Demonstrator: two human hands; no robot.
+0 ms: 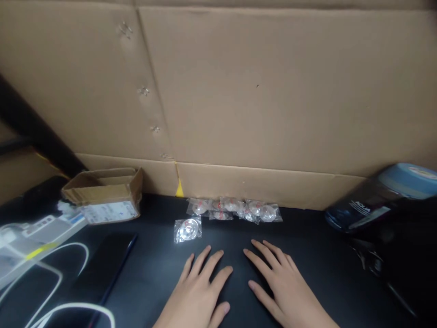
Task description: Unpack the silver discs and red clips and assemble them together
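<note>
My left hand and my right hand lie flat, palms down, on the black table, side by side with fingers spread and nothing in them. Just beyond my left fingertips sits one small clear plastic packet holding a round shiny part. Further back, against the cardboard, lies a row of several similar clear packets with round parts and red marks.
A tall cardboard wall closes the back. A small open cardboard box stands at left, with a white device and white cables and a dark phone. At right lie a blue-lidded bottle and dark bags.
</note>
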